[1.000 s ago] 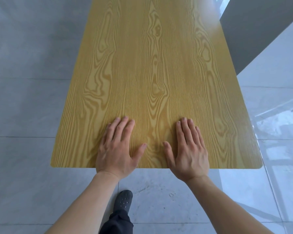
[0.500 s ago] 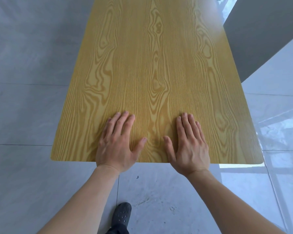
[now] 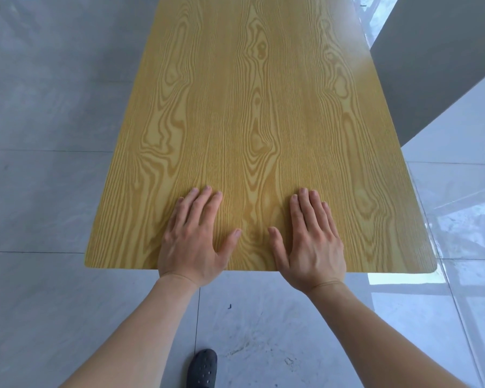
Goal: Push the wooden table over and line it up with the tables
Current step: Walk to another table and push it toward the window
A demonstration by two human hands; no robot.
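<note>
A long wooden table [image 3: 252, 113] with yellow grain runs away from me down the middle of the view. My left hand [image 3: 192, 242] lies flat, palm down, on its near edge, left of centre. My right hand [image 3: 310, 245] lies flat beside it, right of centre. Both hands have their fingers spread slightly and press on the top, gripping nothing. No other tables are in view.
Grey tiled floor [image 3: 39, 191] surrounds the table. A grey wall or panel [image 3: 437, 68] stands close to the table's far right side. Glossy reflective floor tiles [image 3: 465, 225] lie to the right. My dark shoe [image 3: 202, 368] is on the floor below the near edge.
The table's near edge has slid forward across the floor tiles, away from me. My hands stay flat on it and my arms are stretched further out. My foot has stepped forward.
</note>
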